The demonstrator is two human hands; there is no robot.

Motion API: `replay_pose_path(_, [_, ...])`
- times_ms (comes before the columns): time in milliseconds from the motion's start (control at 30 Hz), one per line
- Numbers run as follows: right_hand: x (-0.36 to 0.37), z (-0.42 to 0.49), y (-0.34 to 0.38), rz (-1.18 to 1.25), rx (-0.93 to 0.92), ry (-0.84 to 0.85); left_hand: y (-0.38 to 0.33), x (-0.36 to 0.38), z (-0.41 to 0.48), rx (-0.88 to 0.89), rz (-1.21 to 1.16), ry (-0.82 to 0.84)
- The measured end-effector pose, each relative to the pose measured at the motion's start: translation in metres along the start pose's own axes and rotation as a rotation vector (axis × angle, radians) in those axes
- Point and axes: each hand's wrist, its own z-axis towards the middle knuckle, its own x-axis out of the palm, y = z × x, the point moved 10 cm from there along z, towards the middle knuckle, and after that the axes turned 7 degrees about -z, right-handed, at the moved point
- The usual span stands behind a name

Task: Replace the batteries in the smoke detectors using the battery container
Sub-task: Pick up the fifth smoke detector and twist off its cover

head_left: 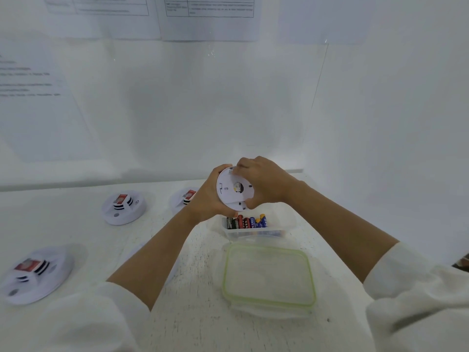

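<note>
Smoke detector (228, 196) of smooth white plastic with a faint sheen. The battery container (253, 233) is clear, glossy plastic, and its lid (269, 275) is translucent plastic with a pale green seal. The batteries (247, 222) have shiny printed wrappers. The table (193, 313) is white, matt and slightly rough. The sleeves (418, 288) are white cloth.

White smoke detector (232, 190) (green-rimmed clear lid (269, 275)).

Head-worn camera looks forward and down, close over the table (193, 288).
</note>
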Motion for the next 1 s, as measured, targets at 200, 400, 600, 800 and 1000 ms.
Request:
replay_pose_path(200, [-0.004,0.001,0.0,0.0,-0.007,-0.056,-0.004,0.0,0.002,0.016,0.016,-0.005])
replay_pose_path(400, [-0.007,-0.001,-0.002,0.051,0.002,-0.063,-0.008,0.0,0.003,0.04,0.017,0.015])
replay_pose_path(600, [-0.01,-0.007,-0.003,0.148,0.005,-0.073,-0.012,-0.001,0.004,0.052,0.038,0.002])
replay_pose_path(800, [-0.004,-0.01,-0.007,0.129,0.015,-0.038,-0.01,-0.002,0.004,0.041,-0.012,-0.009])
replay_pose_path(1000, [0.0,-0.01,-0.009,0.125,0.032,-0.012,-0.009,0.0,0.004,0.035,-0.031,-0.014])
